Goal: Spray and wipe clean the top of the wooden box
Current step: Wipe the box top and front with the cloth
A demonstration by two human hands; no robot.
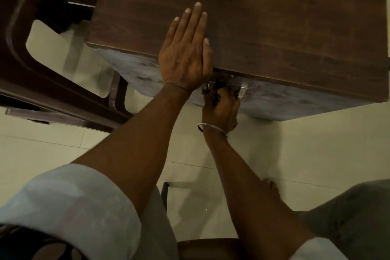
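— Where is the wooden box (274, 17) in the head view?
— It stands on the pale floor (295, 154), just beside a dark chair (21, 48).
— What does the left hand (185, 55) do?
— It lies flat on the box top, at the near edge. Its fingers are straight and pressed together.
— And the right hand (220, 107)?
— It is lower, at the front side of the box. Its fingers curl on a shiny metal clasp (242, 87). A bangle (211, 127) sits on that wrist.

I see the left hand (185, 53) flat on the dark brown wooden box (274, 17), right hand (220, 108) at its silver metal fitting (243, 88)
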